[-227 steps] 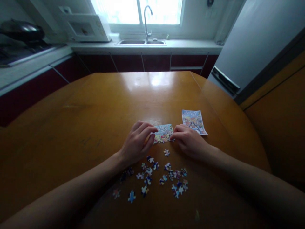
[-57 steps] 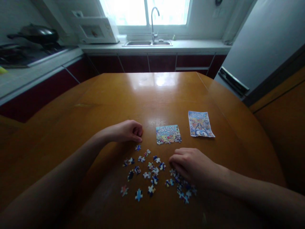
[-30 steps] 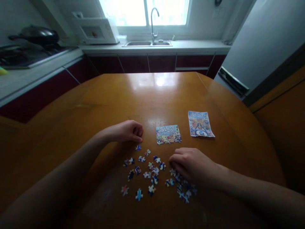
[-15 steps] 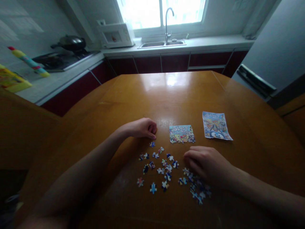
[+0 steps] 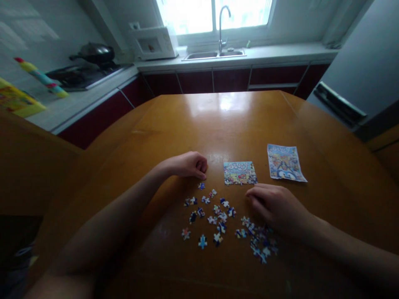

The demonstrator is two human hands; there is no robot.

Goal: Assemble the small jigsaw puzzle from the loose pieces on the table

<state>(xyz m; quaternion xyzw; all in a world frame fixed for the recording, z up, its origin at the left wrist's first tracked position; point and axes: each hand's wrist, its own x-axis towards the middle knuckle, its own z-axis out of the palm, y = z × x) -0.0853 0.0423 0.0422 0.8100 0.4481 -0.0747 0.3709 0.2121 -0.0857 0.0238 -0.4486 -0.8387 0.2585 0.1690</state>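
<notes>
A partly joined jigsaw puzzle (image 5: pixel 240 172) lies flat on the wooden table, its lower edge jagged. My left hand (image 5: pixel 190 164) rests left of it, fingers curled in, with nothing visible in them. Just below that hand is a blue puzzle piece (image 5: pixel 201 186). Close to the puzzle's lower right corner are the fingertips of my right hand (image 5: pixel 276 205), bent and pressed together; whatever they may hold is hidden. Loose puzzle pieces (image 5: pixel 222 216) lie spread in front of the puzzle. A denser heap of pieces (image 5: pixel 260 243) sits beside and partly beneath my right hand.
A creased picture sheet (image 5: pixel 286 162) lies right of the puzzle on the table (image 5: pixel 199 124). Beyond the table are a counter with a sink (image 5: pixel 202 55), a microwave (image 5: pixel 152 43) and a stove with a wok (image 5: pixel 96 54). A fridge (image 5: pixel 352 74) stands at right.
My right hand has moved slightly forward, closer to the puzzle's lower right corner. My left hand stays in place. The whole view has shifted a little.
</notes>
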